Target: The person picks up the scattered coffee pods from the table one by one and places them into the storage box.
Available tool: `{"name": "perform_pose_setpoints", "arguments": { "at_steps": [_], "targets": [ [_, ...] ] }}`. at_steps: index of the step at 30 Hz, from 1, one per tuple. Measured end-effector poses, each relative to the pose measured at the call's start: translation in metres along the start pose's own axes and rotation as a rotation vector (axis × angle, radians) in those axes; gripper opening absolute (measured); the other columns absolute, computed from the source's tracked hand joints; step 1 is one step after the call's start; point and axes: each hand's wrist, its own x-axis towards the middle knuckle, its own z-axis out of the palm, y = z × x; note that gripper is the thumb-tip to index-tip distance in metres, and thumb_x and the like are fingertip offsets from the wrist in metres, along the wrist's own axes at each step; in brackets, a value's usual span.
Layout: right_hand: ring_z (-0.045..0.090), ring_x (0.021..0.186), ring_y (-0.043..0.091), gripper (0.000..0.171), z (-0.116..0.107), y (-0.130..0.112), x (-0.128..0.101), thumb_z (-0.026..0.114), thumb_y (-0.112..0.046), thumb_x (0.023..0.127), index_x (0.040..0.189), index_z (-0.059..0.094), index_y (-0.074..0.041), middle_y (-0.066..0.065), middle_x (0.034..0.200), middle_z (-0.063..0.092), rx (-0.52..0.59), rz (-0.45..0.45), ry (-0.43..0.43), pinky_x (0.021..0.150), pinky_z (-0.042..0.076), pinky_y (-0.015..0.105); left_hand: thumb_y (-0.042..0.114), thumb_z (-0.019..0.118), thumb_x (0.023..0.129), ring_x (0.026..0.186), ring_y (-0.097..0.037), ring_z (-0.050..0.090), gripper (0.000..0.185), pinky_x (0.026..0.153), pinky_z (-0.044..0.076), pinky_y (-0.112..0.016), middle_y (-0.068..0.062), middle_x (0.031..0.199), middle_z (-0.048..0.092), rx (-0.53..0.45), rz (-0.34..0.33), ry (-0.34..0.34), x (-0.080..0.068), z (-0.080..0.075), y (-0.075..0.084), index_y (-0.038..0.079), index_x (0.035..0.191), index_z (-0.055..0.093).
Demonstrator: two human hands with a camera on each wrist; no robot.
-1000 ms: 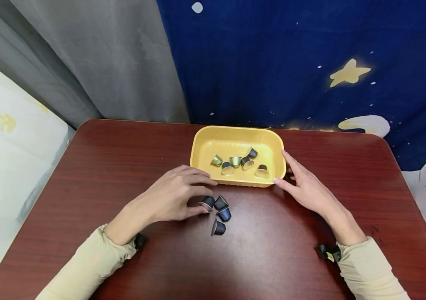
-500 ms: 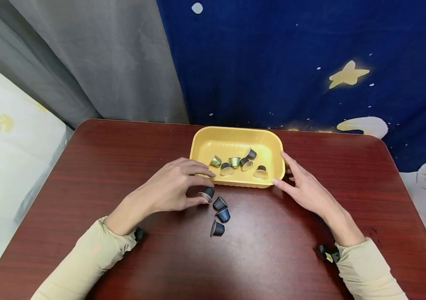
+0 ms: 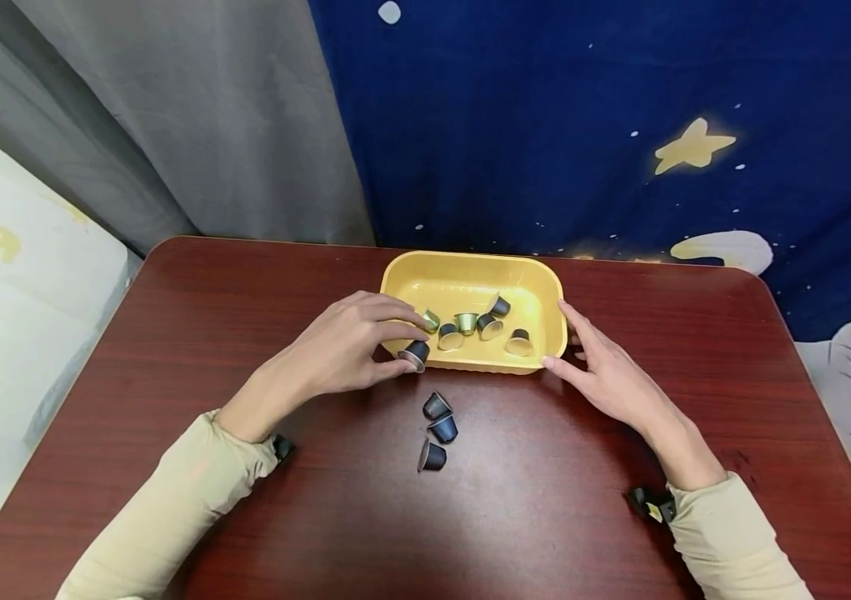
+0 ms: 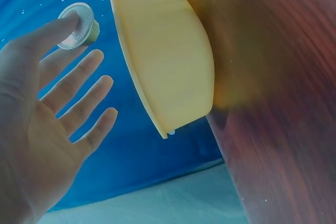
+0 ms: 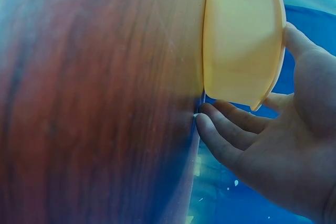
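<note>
My left hand (image 3: 404, 348) pinches a dark capsule (image 3: 417, 353) between thumb and fingers, just over the near left rim of the yellow tray (image 3: 470, 261). In the left wrist view the capsule (image 4: 83, 23) shows its foil face at my fingertip, beside the tray's wall (image 4: 157, 51). Several capsules, dark and gold-green (image 3: 466, 322), lie inside the tray. Three dark capsules (image 3: 442, 428) lie on the table in front of it. My right hand (image 3: 571, 346) rests with straight fingers against the tray's right corner (image 5: 241, 35) and holds nothing.
The tray sits at the far middle of a dark red wooden table (image 3: 245, 292) with rounded corners. Grey and blue starry curtains (image 3: 545, 125) hang right behind the far edge. A pale mattress (image 3: 12, 292) lies to the left.
My left hand has picked one dark capsule out of the cluster on the table and carried it away from me to the tray's near left rim. The right hand has stayed put.
</note>
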Motion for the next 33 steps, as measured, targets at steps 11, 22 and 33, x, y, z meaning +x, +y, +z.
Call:
{"name": "perform_pose_setpoints", "arguments": {
  "at_steps": [11, 22, 33],
  "targets": [
    [0.056, 0.121, 0.03, 0.084, 0.0, -0.001, 0.001, 0.062, -0.041, 0.097, 0.161, 0.013, -0.02, 0.016, 0.152, 0.039, -0.006, -0.005, 0.003, 0.097, 0.048, 0.052, 0.039, 0.074, 0.089, 0.119, -0.017, 0.059, 0.037, 0.101, 0.043, -0.041, -0.001, 0.121, 0.069, 0.036, -0.039, 0.012, 0.008, 0.0, -0.01, 0.014, 0.117, 0.074],
    [0.056, 0.121, 0.031, 0.084, -0.001, 0.001, -0.001, 0.062, -0.044, 0.097, 0.161, 0.012, -0.022, 0.015, 0.147, 0.043, -0.013, 0.008, 0.007, 0.097, 0.048, 0.052, 0.039, 0.071, 0.091, 0.121, -0.017, 0.058, 0.037, 0.104, 0.041, -0.041, -0.002, 0.125, 0.067, 0.058, -0.087, -0.027, 0.016, -0.003, -0.021, 0.016, 0.12, 0.073],
    [0.056, 0.121, 0.03, 0.086, 0.001, 0.001, 0.0, 0.062, -0.049, 0.096, 0.161, 0.011, -0.023, 0.014, 0.146, 0.045, -0.016, 0.02, -0.003, 0.097, 0.048, 0.051, 0.038, 0.071, 0.092, 0.12, -0.019, 0.059, 0.037, 0.103, 0.043, -0.042, -0.001, 0.124, 0.068, 0.049, -0.111, -0.04, 0.02, -0.002, -0.026, 0.015, 0.12, 0.073]
  ]
}}
